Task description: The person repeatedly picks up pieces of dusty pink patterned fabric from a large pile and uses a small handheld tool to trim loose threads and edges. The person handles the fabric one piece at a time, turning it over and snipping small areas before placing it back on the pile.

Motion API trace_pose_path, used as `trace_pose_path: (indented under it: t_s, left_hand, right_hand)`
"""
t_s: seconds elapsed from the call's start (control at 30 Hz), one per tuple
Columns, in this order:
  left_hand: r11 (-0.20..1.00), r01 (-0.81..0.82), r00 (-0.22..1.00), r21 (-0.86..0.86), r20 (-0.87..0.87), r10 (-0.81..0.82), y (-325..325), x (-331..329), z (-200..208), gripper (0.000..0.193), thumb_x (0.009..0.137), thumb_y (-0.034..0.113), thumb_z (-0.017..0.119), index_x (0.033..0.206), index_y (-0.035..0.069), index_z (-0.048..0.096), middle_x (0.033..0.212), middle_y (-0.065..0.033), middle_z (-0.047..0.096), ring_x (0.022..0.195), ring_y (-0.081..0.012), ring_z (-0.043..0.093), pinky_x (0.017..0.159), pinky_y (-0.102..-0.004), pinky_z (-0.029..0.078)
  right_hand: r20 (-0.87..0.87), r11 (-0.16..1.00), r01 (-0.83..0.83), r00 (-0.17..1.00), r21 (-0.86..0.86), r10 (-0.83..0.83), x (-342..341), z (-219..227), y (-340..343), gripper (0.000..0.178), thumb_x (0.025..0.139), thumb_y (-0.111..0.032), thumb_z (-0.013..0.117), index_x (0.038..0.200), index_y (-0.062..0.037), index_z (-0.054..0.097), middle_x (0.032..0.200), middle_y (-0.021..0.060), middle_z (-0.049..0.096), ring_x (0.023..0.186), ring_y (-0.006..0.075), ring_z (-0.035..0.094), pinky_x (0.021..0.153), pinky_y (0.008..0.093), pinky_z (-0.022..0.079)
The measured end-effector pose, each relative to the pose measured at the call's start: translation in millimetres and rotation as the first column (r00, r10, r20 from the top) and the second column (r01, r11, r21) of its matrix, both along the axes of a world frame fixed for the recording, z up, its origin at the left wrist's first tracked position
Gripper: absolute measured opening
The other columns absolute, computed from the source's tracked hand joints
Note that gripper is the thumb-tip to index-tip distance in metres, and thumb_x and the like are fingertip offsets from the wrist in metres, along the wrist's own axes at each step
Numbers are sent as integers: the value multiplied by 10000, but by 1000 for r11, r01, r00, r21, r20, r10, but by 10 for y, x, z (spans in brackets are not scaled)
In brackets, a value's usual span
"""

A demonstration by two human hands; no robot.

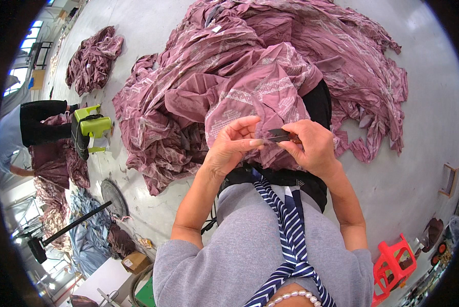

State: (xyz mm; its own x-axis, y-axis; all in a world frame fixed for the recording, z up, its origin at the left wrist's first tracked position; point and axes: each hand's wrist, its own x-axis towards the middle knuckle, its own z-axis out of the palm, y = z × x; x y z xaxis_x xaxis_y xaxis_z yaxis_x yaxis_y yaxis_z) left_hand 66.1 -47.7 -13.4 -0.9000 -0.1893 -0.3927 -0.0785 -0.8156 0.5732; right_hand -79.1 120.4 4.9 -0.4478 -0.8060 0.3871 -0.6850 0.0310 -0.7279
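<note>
A heap of mauve-pink patterned cloth (pixel 260 97) lies over my lap and spreads across the floor in front of me. My right hand (pixel 311 146) is closed on a small dark tool that looks like thread snips (pixel 279 134), its blades pointing left. Just left of the blades, my left hand (pixel 234 146) is held above the cloth with fingers curled and the thumb pressed toward them. Whatever those fingers pinch is too small to make out. The two hands nearly meet at the tips.
A smaller bundle of darker cloth (pixel 94 60) lies on the floor at the far left. Below it a person (pixel 35 125) bends near a lime-green stool (pixel 95 126). Light blue cloth (pixel 89 230) is piled at lower left, near a black pole (pixel 78 223). A red stool (pixel 394 266) stands at lower right.
</note>
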Motion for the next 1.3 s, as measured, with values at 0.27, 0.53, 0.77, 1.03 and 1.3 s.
trace_pose_path:
  t_s: [0.27, 0.53, 0.77, 1.03, 1.3]
  left_hand:
    - [999, 24, 1000, -44, 2, -24, 8, -48, 33, 476, 735, -84, 692, 1185, 3, 561, 972, -80, 618, 855, -168, 622, 783, -301, 536]
    - [997, 27, 999, -75, 46, -23, 40, -89, 112, 478, 718, -79, 707, 1169, -4, 568, 963, -84, 616, 834, -167, 624, 757, -279, 521]
    - [996, 55, 998, -69, 38, -53, 19, -83, 96, 475, 728, -85, 688, 1178, -3, 562, 1031, -92, 619, 881, -172, 623, 749, -301, 532]
    - [998, -8, 999, -62, 34, 10, -43, -118, 144, 432, 786, -84, 620, 1203, 0, 548, 1020, -85, 605, 845, -168, 622, 732, -302, 542]
    - [907, -44, 999, -419, -8, 45, 16, -312, 246, 487, 833, 23, 662, 1287, 31, 488, 999, -42, 594, 872, -109, 582, 772, -248, 491]
  right_hand:
    - [-76, 1000, -11, 997, -1, 11, 14, 51, -41, 280, 755, -215, 714, 942, -47, 588, 792, 105, 615, 693, 294, 610, 611, 383, 487]
    - [-157, 999, -32, 987, 12, 33, 11, 54, -69, 257, 776, -243, 689, 917, -51, 591, 774, 87, 609, 683, 272, 606, 585, 366, 473]
    - [-105, 998, 53, 993, -34, -56, -20, 92, -49, 253, 771, -205, 705, 929, -44, 593, 760, 86, 612, 612, 249, 592, 551, 336, 465]
    - [247, 995, 54, 969, -82, -33, -8, 145, -95, 329, 694, -64, 751, 980, -27, 592, 762, 78, 586, 592, 157, 549, 535, 234, 438]
    - [714, 998, 1, 699, 60, -44, -94, 4, -275, 116, 853, -74, 668, 913, 11, 617, 778, -26, 580, 653, 7, 458, 548, 168, 362]
